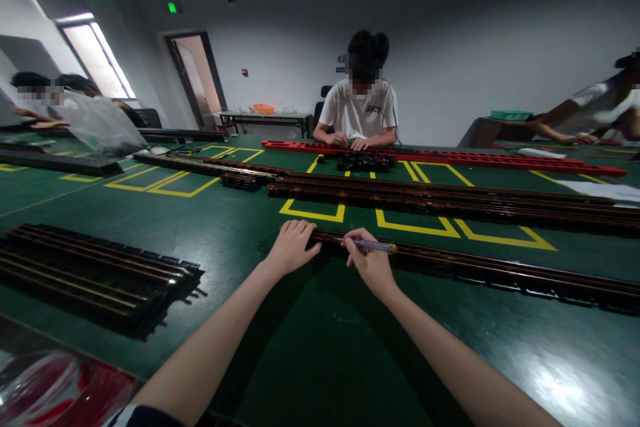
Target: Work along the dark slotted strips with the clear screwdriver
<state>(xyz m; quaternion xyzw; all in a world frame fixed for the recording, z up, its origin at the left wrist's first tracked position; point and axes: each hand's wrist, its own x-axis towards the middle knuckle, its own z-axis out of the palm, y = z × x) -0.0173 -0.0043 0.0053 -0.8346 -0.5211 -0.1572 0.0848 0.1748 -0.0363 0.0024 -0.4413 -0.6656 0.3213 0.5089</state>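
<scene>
A long dark rail (480,263) with copper-coloured strips lies across the green table in front of me. My left hand (295,245) is over its left end, fingers bent across the far side and thumb along the near side. Just to the right, my right hand (369,260) is closed around a slim pen-like tool (373,245) with a clear barrel and a yellowish end. The tool lies nearly level, its thin tip pointing left at the rail close to my left thumb. Whether the tip touches the rail I cannot tell.
Shorter dark rails (95,273) lie at the left, near a clear plastic container (40,387). Beyond my hands runs a bundle of long dark rails (425,197). A person (359,110) opposite works behind a red rail (500,160); other people sit at both sides.
</scene>
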